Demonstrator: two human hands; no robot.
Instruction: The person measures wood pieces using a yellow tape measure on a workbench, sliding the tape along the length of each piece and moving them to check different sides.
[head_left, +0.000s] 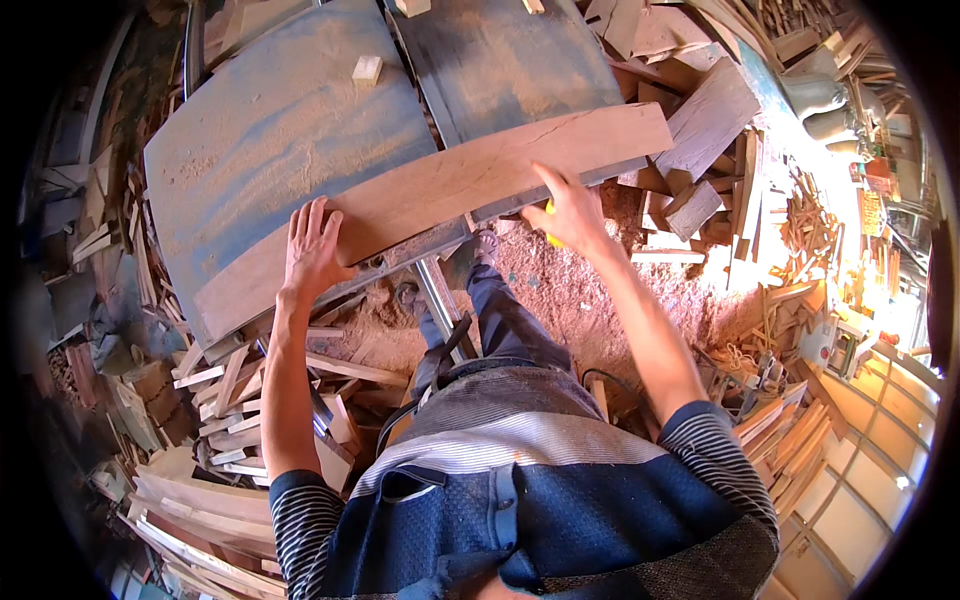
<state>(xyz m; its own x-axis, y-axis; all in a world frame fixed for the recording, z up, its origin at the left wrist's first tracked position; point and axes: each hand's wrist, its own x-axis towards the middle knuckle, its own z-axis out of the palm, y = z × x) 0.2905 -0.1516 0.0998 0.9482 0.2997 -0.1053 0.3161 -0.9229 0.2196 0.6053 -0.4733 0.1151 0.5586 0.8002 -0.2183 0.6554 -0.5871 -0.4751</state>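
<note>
A long, wide wooden plank (440, 195) lies at a slant along the near side of a dusty metal machine table (290, 140). My left hand (315, 250) rests on the plank's near edge, left of its middle, fingers laid over the wood and thumb apart. At the plank's right half, my right hand (575, 215) reaches over the near edge, its index finger stretched out on the wood. Tucked in that hand is a small yellow object (552, 222), mostly covered by the fingers, its kind unclear.
A small wood block (367, 70) sits on the sawdust-covered table, which a dark slot divides. Below, a metal rail (440, 300) runs toward me between my legs. Offcuts (225, 400) pile up at left, with more boards (710, 120) at right. Sawdust (650, 290) covers the floor.
</note>
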